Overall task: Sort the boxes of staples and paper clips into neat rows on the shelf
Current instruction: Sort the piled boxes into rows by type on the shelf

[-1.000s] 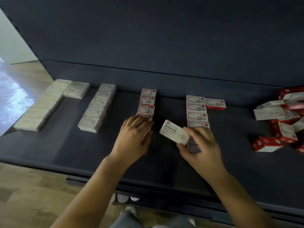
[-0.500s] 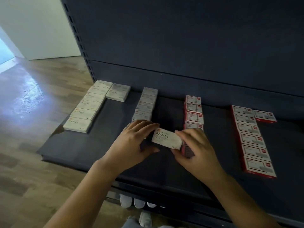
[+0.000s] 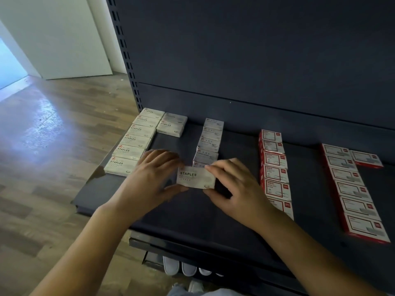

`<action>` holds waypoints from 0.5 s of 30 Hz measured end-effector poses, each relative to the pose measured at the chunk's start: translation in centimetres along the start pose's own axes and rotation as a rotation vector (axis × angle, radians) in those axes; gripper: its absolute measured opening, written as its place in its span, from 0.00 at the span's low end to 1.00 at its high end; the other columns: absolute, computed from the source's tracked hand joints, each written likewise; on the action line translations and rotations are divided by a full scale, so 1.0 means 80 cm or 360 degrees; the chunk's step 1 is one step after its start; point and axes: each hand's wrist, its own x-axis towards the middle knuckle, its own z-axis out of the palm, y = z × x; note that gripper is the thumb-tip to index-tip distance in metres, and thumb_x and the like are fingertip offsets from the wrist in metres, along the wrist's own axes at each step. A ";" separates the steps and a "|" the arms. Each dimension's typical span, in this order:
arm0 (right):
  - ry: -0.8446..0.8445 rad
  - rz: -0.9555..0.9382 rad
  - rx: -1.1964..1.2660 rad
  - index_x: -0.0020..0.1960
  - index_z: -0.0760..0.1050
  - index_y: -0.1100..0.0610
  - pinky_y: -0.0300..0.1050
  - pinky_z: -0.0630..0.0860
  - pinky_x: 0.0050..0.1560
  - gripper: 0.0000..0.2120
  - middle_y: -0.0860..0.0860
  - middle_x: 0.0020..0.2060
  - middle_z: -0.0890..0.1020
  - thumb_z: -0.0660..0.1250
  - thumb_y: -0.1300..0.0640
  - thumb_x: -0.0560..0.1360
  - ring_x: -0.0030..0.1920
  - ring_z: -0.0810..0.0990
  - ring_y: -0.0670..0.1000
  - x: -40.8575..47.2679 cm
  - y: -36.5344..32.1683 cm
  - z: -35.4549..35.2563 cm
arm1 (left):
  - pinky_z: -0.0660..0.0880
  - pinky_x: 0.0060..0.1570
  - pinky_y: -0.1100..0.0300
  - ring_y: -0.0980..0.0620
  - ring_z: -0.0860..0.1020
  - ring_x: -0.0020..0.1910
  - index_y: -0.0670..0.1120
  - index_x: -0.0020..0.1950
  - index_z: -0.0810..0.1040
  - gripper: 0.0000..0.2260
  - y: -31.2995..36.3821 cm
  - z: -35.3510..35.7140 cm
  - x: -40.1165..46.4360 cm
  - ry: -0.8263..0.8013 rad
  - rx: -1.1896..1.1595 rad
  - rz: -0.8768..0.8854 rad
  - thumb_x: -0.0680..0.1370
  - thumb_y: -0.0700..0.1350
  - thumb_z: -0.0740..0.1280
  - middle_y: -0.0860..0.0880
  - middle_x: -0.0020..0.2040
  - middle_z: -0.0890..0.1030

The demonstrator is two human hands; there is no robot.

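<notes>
I see both hands on one white staples box (image 3: 195, 177), held just above the dark shelf (image 3: 213, 221): left hand (image 3: 149, 178) pinching its left end, right hand (image 3: 233, 189) pinching its right end, label up. It hangs in front of the white paper-clip row (image 3: 210, 142). Far left, a full row of white staples boxes (image 3: 132, 142) with two more (image 3: 172, 124) beside its back end. To the right, two rows of red-edged boxes (image 3: 274, 169) (image 3: 352, 189), all closed, contents hidden.
</notes>
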 end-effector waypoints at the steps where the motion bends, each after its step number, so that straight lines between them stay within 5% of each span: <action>1: -0.0018 0.0017 0.0016 0.59 0.76 0.62 0.46 0.73 0.54 0.19 0.53 0.53 0.77 0.65 0.51 0.72 0.52 0.73 0.50 0.005 -0.001 0.003 | 0.70 0.55 0.52 0.49 0.73 0.54 0.48 0.56 0.74 0.20 -0.010 -0.003 -0.001 0.0009 0.0030 -0.0016 0.71 0.59 0.64 0.47 0.54 0.79; 4: -0.0091 0.0109 0.0045 0.61 0.74 0.59 0.50 0.74 0.56 0.20 0.51 0.58 0.75 0.62 0.49 0.73 0.56 0.71 0.49 0.013 -0.005 0.009 | 0.71 0.55 0.38 0.50 0.70 0.56 0.46 0.56 0.77 0.23 -0.039 -0.010 -0.004 0.0038 0.0151 -0.0190 0.71 0.61 0.62 0.47 0.55 0.79; 8: -0.0131 0.0140 0.0050 0.60 0.75 0.58 0.51 0.74 0.56 0.19 0.51 0.56 0.75 0.60 0.51 0.74 0.57 0.71 0.49 0.011 -0.005 0.016 | 0.60 0.55 0.25 0.49 0.66 0.61 0.43 0.57 0.79 0.25 -0.061 -0.009 0.001 -0.0007 0.0293 -0.0462 0.72 0.60 0.62 0.46 0.57 0.79; 10: -0.0144 0.0131 0.0052 0.60 0.75 0.58 0.51 0.74 0.56 0.18 0.50 0.56 0.75 0.60 0.51 0.74 0.57 0.71 0.49 0.010 -0.004 0.018 | 0.52 0.63 0.28 0.49 0.63 0.67 0.45 0.63 0.76 0.20 -0.064 -0.005 0.011 -0.0173 0.0308 -0.0677 0.75 0.54 0.66 0.48 0.64 0.75; 15: -0.0113 0.0158 0.0034 0.58 0.76 0.58 0.48 0.73 0.56 0.18 0.50 0.55 0.76 0.59 0.52 0.73 0.57 0.70 0.48 0.012 -0.002 0.014 | 0.41 0.68 0.35 0.47 0.44 0.76 0.50 0.74 0.61 0.21 -0.066 0.011 0.038 -0.0686 0.0551 -0.0951 0.81 0.54 0.54 0.53 0.77 0.54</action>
